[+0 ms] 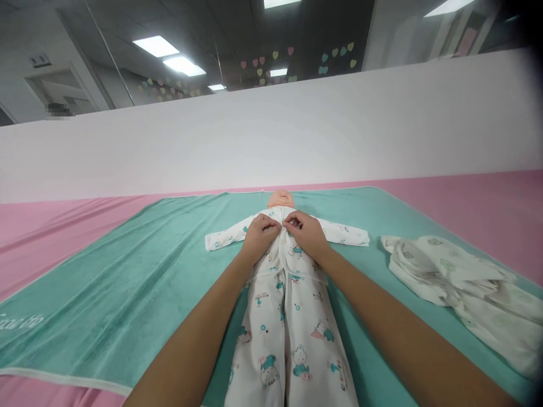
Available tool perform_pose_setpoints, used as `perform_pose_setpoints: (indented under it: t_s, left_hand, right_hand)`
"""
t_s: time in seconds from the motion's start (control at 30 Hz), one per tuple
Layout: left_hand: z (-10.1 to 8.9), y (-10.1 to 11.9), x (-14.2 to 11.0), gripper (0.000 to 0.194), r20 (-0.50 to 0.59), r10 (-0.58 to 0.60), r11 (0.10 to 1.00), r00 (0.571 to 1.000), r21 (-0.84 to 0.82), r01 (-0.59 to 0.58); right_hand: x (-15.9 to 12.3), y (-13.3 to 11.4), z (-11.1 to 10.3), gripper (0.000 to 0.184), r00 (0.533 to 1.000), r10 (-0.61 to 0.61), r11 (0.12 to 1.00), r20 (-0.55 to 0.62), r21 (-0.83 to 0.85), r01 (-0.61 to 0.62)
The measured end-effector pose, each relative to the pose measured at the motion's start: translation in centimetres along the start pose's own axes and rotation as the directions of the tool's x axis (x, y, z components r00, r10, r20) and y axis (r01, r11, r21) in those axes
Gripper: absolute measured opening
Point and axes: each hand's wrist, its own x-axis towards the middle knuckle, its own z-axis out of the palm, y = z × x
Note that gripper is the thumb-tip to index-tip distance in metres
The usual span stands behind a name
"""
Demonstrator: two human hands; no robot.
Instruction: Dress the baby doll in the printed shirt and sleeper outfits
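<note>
A baby doll (280, 199) lies on its back, with only the top of its pale head showing past the garment. It wears a white sleepsuit (299, 339) with a teal and pink cartoon print, its sleeves spread sideways and its legs toward me. My left hand (259, 237) pinches the front edge of the sleepsuit at the doll's chest. My right hand (304, 233) grips the facing edge just beside it, the fingertips of both hands nearly touching. The fastening under my fingers is hidden.
The doll lies on a teal towel (106, 282) spread over a pink mat (466, 198). A second crumpled white printed garment (449, 288) lies on the towel to the right. A white wall (254, 147) stands beyond the mat.
</note>
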Motion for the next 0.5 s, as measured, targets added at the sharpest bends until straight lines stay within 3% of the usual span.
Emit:
perform_pose_setpoints:
  t_s: [0.13,0.27,0.37,0.5]
  left_hand:
    - [0.2,-0.4,0.1,0.013,-0.007,0.032,0.999,0.999,0.024,-0.032]
    - [0.3,-0.6,0.1,0.017,-0.058,0.067,0.997,0.996,0.031,-0.066]
    - [0.3,-0.7,0.1,0.027,-0.057,0.079,0.997,0.995,0.029,-0.078]
    - [0.3,-1.0,0.1,0.022,-0.026,0.081,0.996,0.996,0.029,-0.080]
  right_hand:
    - [-0.1,0.5,0.2,0.013,0.995,0.097,0.972,0.001,0.217,-0.094]
    - [-0.2,0.5,0.3,0.022,0.976,0.201,0.896,0.082,0.388,-0.217]
    - [-0.2,-0.2,0.2,0.026,0.974,0.204,0.909,0.103,0.349,-0.227]
    - [-0.1,-1.2,0.3,0.029,0.978,0.176,0.973,0.116,0.128,-0.191]
